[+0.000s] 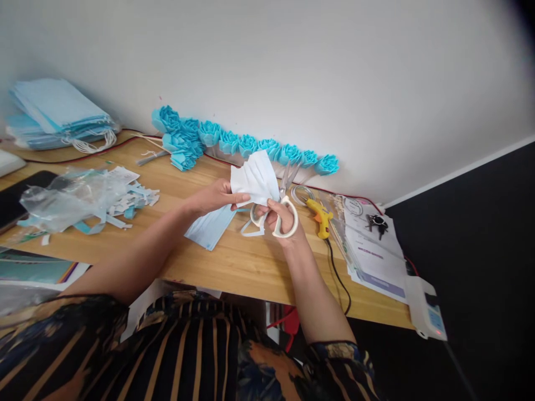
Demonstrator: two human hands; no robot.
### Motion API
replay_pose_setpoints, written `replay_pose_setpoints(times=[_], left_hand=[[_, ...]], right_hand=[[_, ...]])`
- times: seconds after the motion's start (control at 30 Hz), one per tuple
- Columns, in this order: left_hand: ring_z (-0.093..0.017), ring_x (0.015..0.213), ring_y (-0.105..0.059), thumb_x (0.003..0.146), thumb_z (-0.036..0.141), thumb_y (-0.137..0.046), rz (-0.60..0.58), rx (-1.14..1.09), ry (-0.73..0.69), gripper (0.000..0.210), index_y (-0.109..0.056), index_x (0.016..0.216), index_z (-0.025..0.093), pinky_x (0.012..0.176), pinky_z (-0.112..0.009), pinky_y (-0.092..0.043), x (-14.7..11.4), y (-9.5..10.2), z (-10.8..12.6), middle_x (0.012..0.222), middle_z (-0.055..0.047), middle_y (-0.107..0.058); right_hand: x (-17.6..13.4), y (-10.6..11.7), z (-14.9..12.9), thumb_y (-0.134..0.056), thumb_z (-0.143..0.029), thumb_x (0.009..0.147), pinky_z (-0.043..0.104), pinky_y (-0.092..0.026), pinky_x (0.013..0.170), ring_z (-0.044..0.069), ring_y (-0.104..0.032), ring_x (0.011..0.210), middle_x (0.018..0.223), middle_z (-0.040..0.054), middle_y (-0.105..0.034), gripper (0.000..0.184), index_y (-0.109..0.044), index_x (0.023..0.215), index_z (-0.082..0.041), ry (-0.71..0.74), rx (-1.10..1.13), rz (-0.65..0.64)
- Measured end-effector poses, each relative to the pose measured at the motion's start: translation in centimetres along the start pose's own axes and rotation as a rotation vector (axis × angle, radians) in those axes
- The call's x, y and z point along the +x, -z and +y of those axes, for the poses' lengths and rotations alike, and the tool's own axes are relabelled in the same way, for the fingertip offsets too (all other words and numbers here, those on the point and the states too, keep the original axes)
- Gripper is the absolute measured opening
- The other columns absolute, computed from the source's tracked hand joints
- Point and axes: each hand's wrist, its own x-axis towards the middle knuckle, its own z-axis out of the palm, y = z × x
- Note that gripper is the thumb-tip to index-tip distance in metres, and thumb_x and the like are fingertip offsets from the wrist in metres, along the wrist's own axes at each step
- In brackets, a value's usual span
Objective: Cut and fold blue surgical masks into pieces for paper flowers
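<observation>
My left hand (219,196) pinches the left edge of a pale, pleated face mask (256,177), thumb on top. At the mask's lower right corner, the thumb of my right hand (281,217) presses on it. White-handled scissors (296,223) hang on my right fingers, blades apart and pointing up and away beside the mask. A narrow blue-white strip (253,234) loops below the right hand. Beneath my hands, a second blue face mask (210,228) lies flat on the wooden table (246,273).
Blue artificial flowers (248,146) line the wall. A yellow glue gun (321,216), papers (371,250) and keys (378,224) lie right. Left are a plastic bag (64,200), cut strips (136,197), stacked blue bags (58,114) and a dark phone-like object (25,197).
</observation>
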Motion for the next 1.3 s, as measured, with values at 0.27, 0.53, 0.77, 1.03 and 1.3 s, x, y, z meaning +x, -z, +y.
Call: replay_pose_setpoints(times=[0.27,0.53,0.77,1.03,1.3], left_hand=[[-0.010,0.057,-0.050,0.076,0.043,-0.071,0.130,-0.005,-0.031,0.033,-0.061,0.070,0.013,0.056,-0.022,-0.041,0.5,-1.2,-0.7,0.061,0.001,-0.056],[-0.018,0.074,-0.059,0.074,0.039,-0.070,0.293,0.233,-0.051,0.025,-0.065,0.074,0.014,0.065,-0.026,-0.046,0.4,-2.1,-0.7,0.070,-0.001,-0.063],[-0.013,0.067,-0.055,0.081,0.040,-0.066,0.124,0.167,-0.093,0.027,-0.061,0.076,0.014,0.062,-0.024,-0.044,0.3,-1.9,-0.8,0.070,-0.001,-0.059],[-0.011,0.061,-0.046,0.085,0.051,-0.064,-0.079,0.108,-0.097,0.040,-0.055,0.073,0.014,0.058,-0.024,-0.039,0.2,-0.8,-1.0,0.065,0.000,-0.051],[-0.011,0.060,-0.043,0.089,0.052,-0.059,-0.238,0.146,-0.068,0.042,-0.052,0.069,0.015,0.058,-0.025,-0.035,-0.3,0.4,-0.1,0.062,0.001,-0.048]], right_hand=[[0.3,0.5,0.8,-0.079,-0.060,0.067,0.027,-0.053,0.057,0.015,-0.065,0.066,0.078,0.0005,-0.069,0.053,-0.062,0.098,-0.021,0.057,-0.149,0.136],[-0.1,0.1,0.7,-0.084,-0.046,0.065,0.025,-0.049,0.055,0.012,-0.059,0.061,0.073,-0.0038,-0.064,0.051,-0.059,0.102,-0.023,0.103,-0.291,0.133],[-0.3,-0.2,0.7,-0.080,-0.037,0.069,0.025,-0.049,0.051,0.012,-0.057,0.058,0.067,-0.0046,-0.062,0.042,-0.059,0.102,-0.022,0.146,-0.300,0.169],[-0.5,-0.3,0.2,-0.079,-0.037,0.070,0.027,-0.048,0.052,0.012,-0.054,0.055,0.060,-0.0026,-0.059,0.028,-0.060,0.079,-0.019,0.155,-0.285,0.099],[-0.6,-0.4,-0.5,-0.084,-0.040,0.065,0.027,-0.047,0.054,0.012,-0.054,0.057,0.062,-0.0031,-0.058,0.035,-0.058,0.080,-0.021,0.127,-0.239,0.079]])
